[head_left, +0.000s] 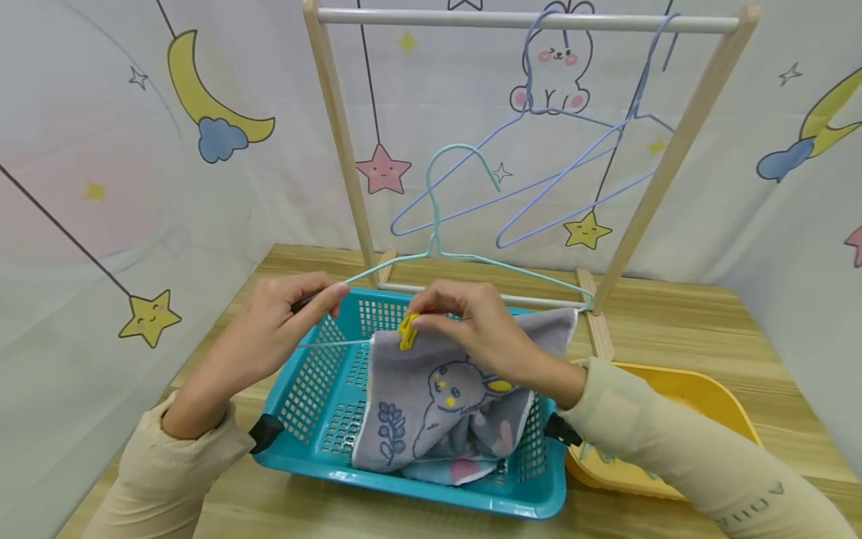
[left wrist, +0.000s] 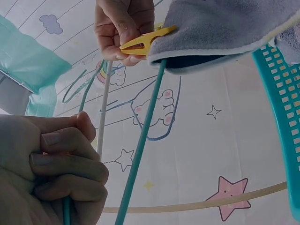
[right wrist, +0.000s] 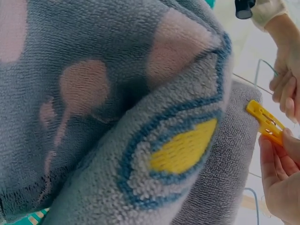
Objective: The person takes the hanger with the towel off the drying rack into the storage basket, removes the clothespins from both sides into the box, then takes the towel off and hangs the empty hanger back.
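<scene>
My left hand [head_left: 286, 318] grips the left arm of a mint-green clothes hanger [head_left: 438, 247], its fingers curled round the wire in the left wrist view. A grey towel [head_left: 411, 382] with a rabbit pattern hangs folded over the hanger's bottom bar. Between thumb and fingers, my right hand [head_left: 481, 322] pinches a yellow clothespin [head_left: 407, 331]. In the left wrist view the clothespin's jaws overlap the towel's top edge, close to its left corner. The rabbit's yellow ear and pink patches fill much of the right wrist view.
Under the towel stands a turquoise basket [head_left: 306, 457] with black handles. A yellow tray [head_left: 714, 397] is at its right, partly behind my right sleeve. Behind, a wooden rack [head_left: 330, 97] carries blue hangers [head_left: 518, 120] on its rail [head_left: 438, 16].
</scene>
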`<action>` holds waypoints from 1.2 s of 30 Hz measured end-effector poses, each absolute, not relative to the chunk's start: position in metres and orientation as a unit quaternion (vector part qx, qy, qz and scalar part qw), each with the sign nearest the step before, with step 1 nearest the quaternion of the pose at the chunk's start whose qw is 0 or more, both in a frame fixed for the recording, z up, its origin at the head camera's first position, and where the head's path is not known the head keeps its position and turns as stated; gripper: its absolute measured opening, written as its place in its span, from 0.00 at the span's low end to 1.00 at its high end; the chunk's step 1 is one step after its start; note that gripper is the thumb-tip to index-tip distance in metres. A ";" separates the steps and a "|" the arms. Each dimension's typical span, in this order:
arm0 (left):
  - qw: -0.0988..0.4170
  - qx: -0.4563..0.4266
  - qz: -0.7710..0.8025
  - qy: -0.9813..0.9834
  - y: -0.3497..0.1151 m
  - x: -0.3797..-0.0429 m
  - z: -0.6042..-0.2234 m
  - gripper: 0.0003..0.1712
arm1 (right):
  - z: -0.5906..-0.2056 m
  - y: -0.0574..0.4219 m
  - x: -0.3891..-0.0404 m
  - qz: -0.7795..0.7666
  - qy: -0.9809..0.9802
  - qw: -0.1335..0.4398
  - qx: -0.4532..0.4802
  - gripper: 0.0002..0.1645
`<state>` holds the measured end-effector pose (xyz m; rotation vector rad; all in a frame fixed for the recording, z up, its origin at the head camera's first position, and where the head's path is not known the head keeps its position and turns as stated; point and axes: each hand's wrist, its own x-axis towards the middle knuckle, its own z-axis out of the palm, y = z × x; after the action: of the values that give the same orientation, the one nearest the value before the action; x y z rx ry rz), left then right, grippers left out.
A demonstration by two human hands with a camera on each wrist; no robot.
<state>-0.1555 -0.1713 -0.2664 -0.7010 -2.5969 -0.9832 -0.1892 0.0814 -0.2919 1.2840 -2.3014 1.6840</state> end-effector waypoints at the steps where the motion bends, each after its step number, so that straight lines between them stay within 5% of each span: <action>1: 0.138 -0.243 -0.339 -0.898 -0.171 -0.156 -0.267 0.15 | -0.290 0.082 -0.189 0.544 -0.735 0.009 0.405 0.06; 11: 0.138 -0.239 -0.339 -0.900 -0.171 -0.156 -0.267 0.15 | -0.262 0.088 -0.172 0.562 -0.744 0.020 0.361 0.08; 36: 0.150 -0.242 -0.334 -0.898 -0.169 -0.156 -0.266 0.14 | -0.296 0.175 -0.181 0.558 -0.750 -0.029 0.353 0.19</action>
<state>-0.1557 -0.1694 -0.2656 -0.6960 -2.5819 -0.9605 -0.1809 0.1751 -0.2964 1.1298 -2.4018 1.7869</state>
